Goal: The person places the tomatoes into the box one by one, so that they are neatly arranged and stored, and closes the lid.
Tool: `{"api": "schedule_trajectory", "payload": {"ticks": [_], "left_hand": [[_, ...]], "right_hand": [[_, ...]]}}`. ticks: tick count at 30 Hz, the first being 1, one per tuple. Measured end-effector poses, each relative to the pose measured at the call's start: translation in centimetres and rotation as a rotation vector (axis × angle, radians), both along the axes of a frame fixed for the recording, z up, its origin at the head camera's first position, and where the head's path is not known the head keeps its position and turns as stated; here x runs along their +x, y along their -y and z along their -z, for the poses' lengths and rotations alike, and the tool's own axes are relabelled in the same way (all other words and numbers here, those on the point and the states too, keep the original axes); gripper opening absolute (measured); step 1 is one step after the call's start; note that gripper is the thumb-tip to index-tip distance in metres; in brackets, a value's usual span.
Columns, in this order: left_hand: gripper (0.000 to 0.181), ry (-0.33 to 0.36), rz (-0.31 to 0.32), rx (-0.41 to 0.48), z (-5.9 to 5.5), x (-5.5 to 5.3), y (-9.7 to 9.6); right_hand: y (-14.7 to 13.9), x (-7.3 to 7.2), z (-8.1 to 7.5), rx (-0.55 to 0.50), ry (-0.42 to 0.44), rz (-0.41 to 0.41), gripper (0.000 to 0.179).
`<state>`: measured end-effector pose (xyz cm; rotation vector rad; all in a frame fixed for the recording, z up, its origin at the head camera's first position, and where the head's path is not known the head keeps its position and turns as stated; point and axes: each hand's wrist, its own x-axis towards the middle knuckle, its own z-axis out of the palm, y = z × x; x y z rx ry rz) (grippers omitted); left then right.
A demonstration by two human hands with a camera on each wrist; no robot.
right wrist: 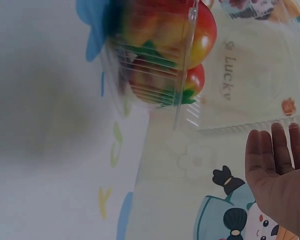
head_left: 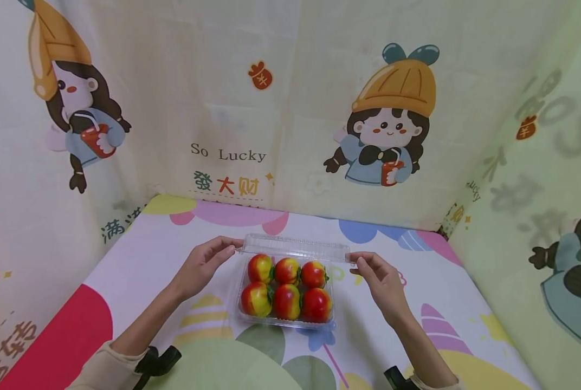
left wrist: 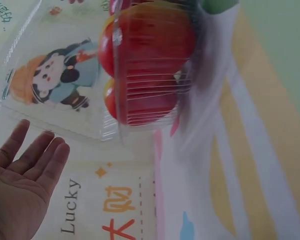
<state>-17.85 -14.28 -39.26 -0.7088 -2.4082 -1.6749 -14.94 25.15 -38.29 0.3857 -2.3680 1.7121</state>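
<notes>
A clear plastic clamshell box (head_left: 290,324) sits on the table with several red-and-yellow fruits (head_left: 286,302) in two rows, green leaves showing on some. Its hinged lid (head_left: 295,248) stands raised at the far side. My left hand (head_left: 204,265) is at the lid's left edge, and the left wrist view shows its fingers (left wrist: 42,162) fairly straight beside that edge. At the lid's right edge is my right hand (head_left: 382,281); in the right wrist view its extended fingers (right wrist: 266,155) touch or nearly touch the rim. Neither wrist view shows fingers curled round the lid.
A patterned cloth (head_left: 212,357) with coloured shapes covers the table. Printed curtains (head_left: 290,119) with cartoon figures and lettering hang behind it and at both sides. Black camera straps (head_left: 161,363) sit at the wrists.
</notes>
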Motion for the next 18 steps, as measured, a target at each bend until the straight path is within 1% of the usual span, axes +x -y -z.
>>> {"api": "schedule_trajectory", "payload": {"ticks": [4, 9, 12, 18], "left_hand": [[0.030, -0.009, 0.022, -0.012, 0.7, 0.6, 0.2], [0.031, -0.010, 0.055, -0.002, 1.6, 1.2, 0.6], [0.031, -0.014, 0.075, -0.006, 2.0, 1.4, 0.7], [0.035, 0.009, 0.080, -0.039, 2.8, 2.0, 1.1]], "right_hand": [[-0.4, 0.5, 0.5, 0.014, -0.019, -0.048, 0.025], [-0.8, 1.2, 1.2, 0.043, -0.009, -0.087, 0.023], [-0.9, 1.6, 1.7, 0.040, -0.006, -0.103, 0.022], [-0.9, 2.2, 2.4, 0.020, -0.008, -0.158, 0.024]]}}
